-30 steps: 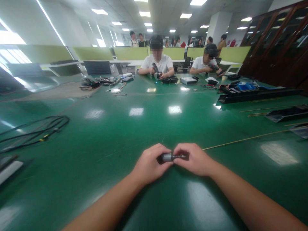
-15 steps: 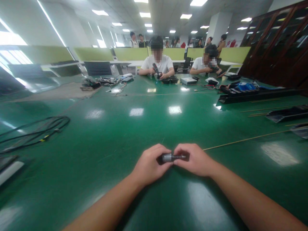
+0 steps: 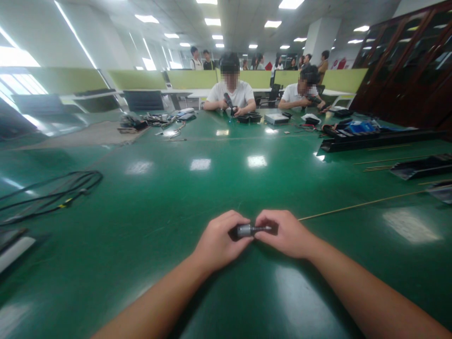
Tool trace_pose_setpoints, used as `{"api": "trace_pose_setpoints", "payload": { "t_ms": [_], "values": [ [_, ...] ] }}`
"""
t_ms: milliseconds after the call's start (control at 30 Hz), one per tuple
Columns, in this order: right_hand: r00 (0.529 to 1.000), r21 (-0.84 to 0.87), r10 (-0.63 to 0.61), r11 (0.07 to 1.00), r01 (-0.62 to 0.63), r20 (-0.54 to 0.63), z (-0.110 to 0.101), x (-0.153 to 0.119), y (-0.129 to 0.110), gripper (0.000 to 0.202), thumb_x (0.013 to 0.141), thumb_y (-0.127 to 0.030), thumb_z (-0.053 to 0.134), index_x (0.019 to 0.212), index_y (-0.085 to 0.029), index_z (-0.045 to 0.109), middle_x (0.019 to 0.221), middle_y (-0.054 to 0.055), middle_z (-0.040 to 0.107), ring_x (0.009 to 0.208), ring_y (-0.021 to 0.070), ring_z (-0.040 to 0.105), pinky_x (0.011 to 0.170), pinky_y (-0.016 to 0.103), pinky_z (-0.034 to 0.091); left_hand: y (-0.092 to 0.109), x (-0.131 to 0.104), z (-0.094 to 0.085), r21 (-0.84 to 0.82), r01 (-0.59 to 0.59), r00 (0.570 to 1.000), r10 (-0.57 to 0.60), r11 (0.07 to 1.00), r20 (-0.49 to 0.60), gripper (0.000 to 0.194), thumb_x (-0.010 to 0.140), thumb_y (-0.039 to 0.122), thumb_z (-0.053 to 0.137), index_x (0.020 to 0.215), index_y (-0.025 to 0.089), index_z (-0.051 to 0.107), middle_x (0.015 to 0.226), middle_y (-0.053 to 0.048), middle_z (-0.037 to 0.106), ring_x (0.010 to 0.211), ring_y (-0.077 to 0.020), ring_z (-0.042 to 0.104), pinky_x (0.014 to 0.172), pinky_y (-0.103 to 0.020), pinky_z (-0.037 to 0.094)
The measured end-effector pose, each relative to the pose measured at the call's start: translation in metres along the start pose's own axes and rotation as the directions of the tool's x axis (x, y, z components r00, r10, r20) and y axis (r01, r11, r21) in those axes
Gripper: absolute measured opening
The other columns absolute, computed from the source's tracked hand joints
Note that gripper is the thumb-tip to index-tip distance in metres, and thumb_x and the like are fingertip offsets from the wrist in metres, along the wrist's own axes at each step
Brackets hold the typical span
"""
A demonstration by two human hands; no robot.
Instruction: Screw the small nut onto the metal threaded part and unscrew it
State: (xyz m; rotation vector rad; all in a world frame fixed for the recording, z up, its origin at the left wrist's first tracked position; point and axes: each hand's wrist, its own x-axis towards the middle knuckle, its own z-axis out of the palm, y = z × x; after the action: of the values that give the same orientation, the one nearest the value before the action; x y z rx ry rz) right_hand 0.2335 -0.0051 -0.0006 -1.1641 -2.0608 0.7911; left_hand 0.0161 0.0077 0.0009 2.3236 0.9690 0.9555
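Note:
Between my hands lies a small cylindrical tool (image 3: 244,230), grey at the body, with a slim dark shaft and a pointed bright tip toward the right. Its exact kind is not clear. My left hand (image 3: 224,238) is closed round the grey body, thumb below and fingers above, and hides its left end. My right hand (image 3: 284,234) curls about the slim shaft, with thumb and fingertips at its base near the grey body. Both hands rest low over the green tabletop (image 3: 169,197), their fingertips almost meeting.
A thin yellowish rod (image 3: 353,206) runs rightward from behind my right hand. Black cables (image 3: 70,183) lie coiled at left. Black channel pieces (image 3: 374,140) and more rods are at right. Across the table, two people (image 3: 230,96) handle tools among boxes and loose parts.
The tool has shifted very slightly to the left, along with my left fingertips. My right hand keeps nearly the same place.

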Motion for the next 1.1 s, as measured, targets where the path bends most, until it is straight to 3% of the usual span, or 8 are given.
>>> {"api": "trace_pose_setpoints", "payload": {
  "t_ms": [1100],
  "values": [
    [0.999,0.016,0.035,0.999,-0.034,-0.008,-0.0032,0.0009,0.001,0.006,0.081,-0.019,0.067,0.087,-0.019,0.067,0.079,0.001,0.07,0.071,0.0155,0.062,0.066,0.025,0.046,0.0003,0.0007,-0.004,0.013,0.0,0.999,0.001,1.0,-0.053,0.018,0.078,0.021,0.073,0.096,0.02,0.068,0.091,-0.004,0.068,0.082,-0.0167,0.063,0.075,-0.029,0.05]
  ]
}}
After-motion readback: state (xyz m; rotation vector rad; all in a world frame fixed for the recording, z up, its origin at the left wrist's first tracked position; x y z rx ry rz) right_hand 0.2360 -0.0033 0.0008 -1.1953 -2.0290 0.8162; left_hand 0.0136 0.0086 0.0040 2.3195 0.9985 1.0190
